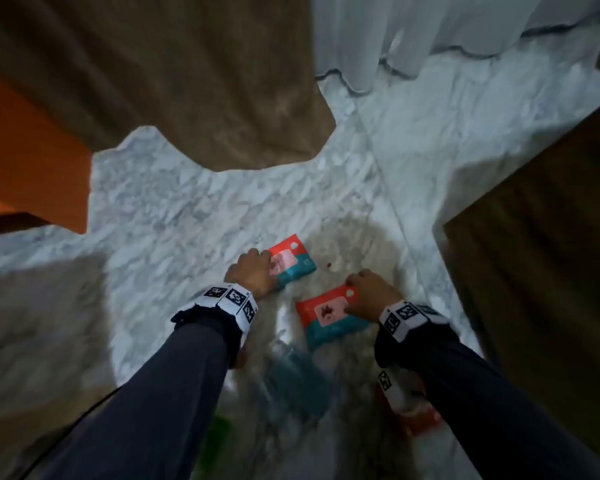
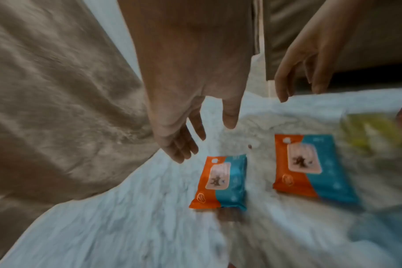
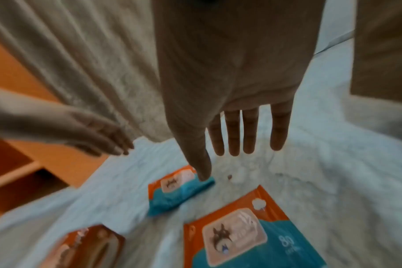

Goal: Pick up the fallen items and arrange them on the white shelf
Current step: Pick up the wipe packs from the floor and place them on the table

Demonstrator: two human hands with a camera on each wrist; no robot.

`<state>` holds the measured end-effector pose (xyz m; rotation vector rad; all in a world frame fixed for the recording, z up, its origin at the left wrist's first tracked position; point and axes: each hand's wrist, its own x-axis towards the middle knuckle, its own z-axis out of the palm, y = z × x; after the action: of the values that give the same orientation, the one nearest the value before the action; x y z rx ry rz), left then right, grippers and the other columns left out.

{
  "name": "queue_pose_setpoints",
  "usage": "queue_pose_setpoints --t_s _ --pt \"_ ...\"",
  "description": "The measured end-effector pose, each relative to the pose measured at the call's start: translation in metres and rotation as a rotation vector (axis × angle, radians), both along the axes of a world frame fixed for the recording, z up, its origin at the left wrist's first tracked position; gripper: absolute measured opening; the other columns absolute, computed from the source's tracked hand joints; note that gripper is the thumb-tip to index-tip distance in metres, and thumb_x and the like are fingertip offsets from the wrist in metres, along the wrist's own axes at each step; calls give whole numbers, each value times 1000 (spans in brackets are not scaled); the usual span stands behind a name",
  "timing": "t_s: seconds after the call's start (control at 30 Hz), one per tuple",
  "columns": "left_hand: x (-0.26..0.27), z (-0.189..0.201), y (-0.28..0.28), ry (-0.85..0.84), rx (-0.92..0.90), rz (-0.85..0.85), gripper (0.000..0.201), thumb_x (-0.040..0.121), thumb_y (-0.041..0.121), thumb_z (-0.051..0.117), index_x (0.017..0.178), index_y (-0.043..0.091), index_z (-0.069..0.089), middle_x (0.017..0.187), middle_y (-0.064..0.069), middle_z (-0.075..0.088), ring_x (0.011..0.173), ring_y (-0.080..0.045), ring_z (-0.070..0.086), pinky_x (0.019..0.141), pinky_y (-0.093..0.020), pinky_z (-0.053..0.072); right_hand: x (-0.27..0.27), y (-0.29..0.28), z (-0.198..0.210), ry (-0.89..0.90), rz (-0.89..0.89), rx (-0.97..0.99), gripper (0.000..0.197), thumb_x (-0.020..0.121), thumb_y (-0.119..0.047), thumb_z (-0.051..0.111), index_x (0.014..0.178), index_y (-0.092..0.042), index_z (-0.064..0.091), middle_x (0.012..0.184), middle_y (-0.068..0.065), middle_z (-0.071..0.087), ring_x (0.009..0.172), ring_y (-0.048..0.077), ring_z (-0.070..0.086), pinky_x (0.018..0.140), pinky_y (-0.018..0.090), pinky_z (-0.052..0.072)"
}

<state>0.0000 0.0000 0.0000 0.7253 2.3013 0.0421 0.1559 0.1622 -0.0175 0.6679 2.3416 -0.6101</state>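
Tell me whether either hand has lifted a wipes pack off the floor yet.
No: both wipes packs lie flat on the marble floor, fingers open above them.

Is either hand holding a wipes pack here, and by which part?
Nothing is held. Left hand and right hand hover open above the two wipes packs on the floor.

two orange-and-teal wipe packs (image 2: 220,181) (image 2: 310,166) on white grey-veined marble floor (image 1: 187,216).
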Motion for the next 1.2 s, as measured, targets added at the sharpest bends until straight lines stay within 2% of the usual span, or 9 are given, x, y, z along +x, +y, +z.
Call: queue_pose_setpoints --t_s 0.2,0.33,0.47,0.6,0.7,0.8,0.93,1.03,1.2 --pt "-9 -102 29 134 -2 -66 65 85 48 56 138 19 33 136 -11 40 127 -31 38 97 -44 37 -18 -9 -100 -44 226 83 72 70 -33 75 132 -22 39 136 5 38 127 26 38 99 44 37" --pt "-10 -140 29 166 -45 -66 92 75 55 66 146 24 17 147 -8 28 134 -30 29 104 -49 31 -25 -6 -119 -39 329 185 78 64 -34 80 129 -21 39 133 5 44 126 26 40 101 45 31" --pt "-1 -145 27 218 -58 67 108 59 53 80 142 20 20 131 -13 37 120 -34 44 97 -45 35 -19 -6 -121 -93 371 208 50 77 -34 69 122 -21 53 128 6 47 123 25 44 104 44 28" --pt "14 -135 22 140 40 139 84 61 38 82 123 9 34 118 -12 41 101 -35 58 81 -41 47 -12 -11 -109 -117 368 179 35 85 -30 59 118 -20 55 124 7 54 117 25 52 99 38 35" --pt "11 -112 22 18 74 208 73 61 33 83 116 9 41 115 -11 51 104 -32 57 78 -35 45 -12 -12 -84 -107 342 145 29 88 -29 55 114 -18 54 117 7 61 108 26 60 87 35 44" --pt "3 -61 20 -69 201 266 69 60 32 84 113 10 47 111 -9 58 104 -29 57 75 -29 41 -13 0 -31 -74 211 122 38 86 -38 56 117 -18 48 116 8 61 107 28 61 83 35 46" --pt "4 60 9 -177 421 294 45 65 41 79 93 19 51 94 0 61 92 -22 61 74 -31 44 -9 22 93 1 -19 58 40 85 -40 57 114 -15 44 113 12 63 103 29 62 77 33 43" --pt "4 177 -2 -200 577 355 42 64 48 70 95 28 52 99 0 67 94 -20 64 83 -38 51 -10 34 215 74 -118 33 40 84 -40 60 110 -14 43 115 13 62 106 30 61 81 32 44" --pt "-8 408 -22 -164 815 473 38 81 22 72 110 20 47 105 -1 64 96 -18 61 85 -31 49 -31 38 447 284 -226 -29 32 82 -26 66 88 -20 35 109 17 62 104 31 60 71 27 36"
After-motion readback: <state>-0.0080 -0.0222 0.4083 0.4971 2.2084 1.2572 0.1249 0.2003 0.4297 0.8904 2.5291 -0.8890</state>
